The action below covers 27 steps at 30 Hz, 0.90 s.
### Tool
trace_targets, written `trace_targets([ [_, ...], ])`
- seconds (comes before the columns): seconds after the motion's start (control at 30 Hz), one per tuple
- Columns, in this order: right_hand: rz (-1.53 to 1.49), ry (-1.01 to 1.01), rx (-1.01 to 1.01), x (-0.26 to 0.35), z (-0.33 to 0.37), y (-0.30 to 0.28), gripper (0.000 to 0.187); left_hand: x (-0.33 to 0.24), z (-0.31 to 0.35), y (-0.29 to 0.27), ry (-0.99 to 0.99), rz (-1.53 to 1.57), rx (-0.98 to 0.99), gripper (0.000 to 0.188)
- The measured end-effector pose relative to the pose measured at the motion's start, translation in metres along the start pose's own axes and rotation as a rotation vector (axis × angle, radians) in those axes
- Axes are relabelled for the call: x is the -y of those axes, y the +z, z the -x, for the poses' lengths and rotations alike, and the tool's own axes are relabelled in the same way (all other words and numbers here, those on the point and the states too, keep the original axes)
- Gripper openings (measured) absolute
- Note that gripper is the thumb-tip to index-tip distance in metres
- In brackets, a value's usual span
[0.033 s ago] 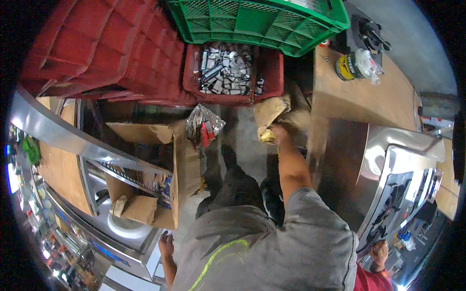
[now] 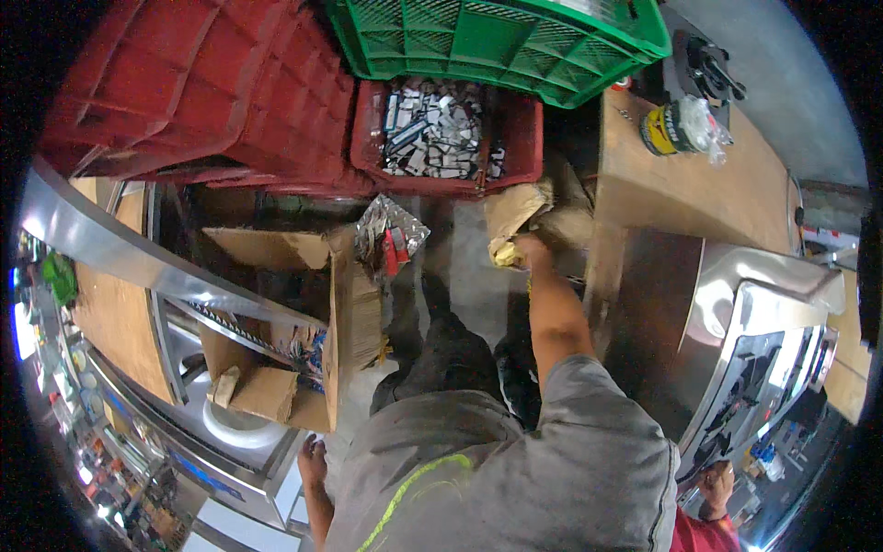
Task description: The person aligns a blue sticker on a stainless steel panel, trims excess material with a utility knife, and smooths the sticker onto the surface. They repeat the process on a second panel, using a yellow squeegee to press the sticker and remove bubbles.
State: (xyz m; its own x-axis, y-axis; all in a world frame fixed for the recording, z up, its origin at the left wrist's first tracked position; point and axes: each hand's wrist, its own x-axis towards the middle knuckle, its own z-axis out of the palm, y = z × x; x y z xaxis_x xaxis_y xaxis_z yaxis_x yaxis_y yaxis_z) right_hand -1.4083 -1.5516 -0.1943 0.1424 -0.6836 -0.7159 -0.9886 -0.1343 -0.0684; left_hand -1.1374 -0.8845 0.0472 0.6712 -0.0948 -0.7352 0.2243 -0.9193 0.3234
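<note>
My right arm stretches forward and down toward an open cardboard box [image 2: 517,208] on the floor. My right hand [image 2: 533,252] is closed on a crumpled yellow thing [image 2: 505,255] at the near edge of that box; whether it is cloth, paper or plastic cannot be made out. The fingertips are partly hidden. My left hand [image 2: 314,463] hangs low beside my body, its fingers loosely bent and apart, with nothing seen in it. White panels and a metal bench edge are nearest to it.
A red crate [image 2: 368,166] of small metallic pieces stands ahead, below a green crate [image 2: 497,46]. Stacked red crates [image 2: 202,83] rise left. Nearby are a foil bag [image 2: 391,230], a cardboard box [image 2: 340,340], a wooden table [image 2: 681,202] and a steel appliance [image 2: 717,294]. Another person's hand [image 2: 716,483] shows right.
The whole view has shifted very slightly. My right hand stays at the yellow thing, and the other person's hand at the right has moved a little.
</note>
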Motion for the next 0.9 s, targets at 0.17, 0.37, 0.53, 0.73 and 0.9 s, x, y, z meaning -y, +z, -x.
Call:
trace_targets([
  [0.17, -0.057, -0.097, -0.264, 0.022, -0.026, -0.034, 0.028, -0.029, 0.002, -0.012, 0.004, -0.064, -0.011, 0.046],
  [0.37, -0.050, -0.255, -0.740, 0.013, -0.074, -0.119, 0.027, -0.026, 0.023, -0.005, -0.046, -0.028, -0.069, 0.048],
  [0.53, 0.073, -0.241, -0.622, -0.039, -0.084, -0.134, 0.027, -0.010, 0.039, 0.016, -0.171, -0.056, -0.039, 0.048],
  [0.73, -0.123, -0.256, -0.964, -0.002, -0.011, -0.123, 0.029, 0.012, 0.050, 0.031, -0.149, 0.062, -0.189, 0.052],
  [0.9, -0.454, -1.230, -0.767, 0.231, 0.215, -0.095, 0.022, 0.070, 0.064, 0.051, -0.148, 0.181, -0.267, 0.052],
])
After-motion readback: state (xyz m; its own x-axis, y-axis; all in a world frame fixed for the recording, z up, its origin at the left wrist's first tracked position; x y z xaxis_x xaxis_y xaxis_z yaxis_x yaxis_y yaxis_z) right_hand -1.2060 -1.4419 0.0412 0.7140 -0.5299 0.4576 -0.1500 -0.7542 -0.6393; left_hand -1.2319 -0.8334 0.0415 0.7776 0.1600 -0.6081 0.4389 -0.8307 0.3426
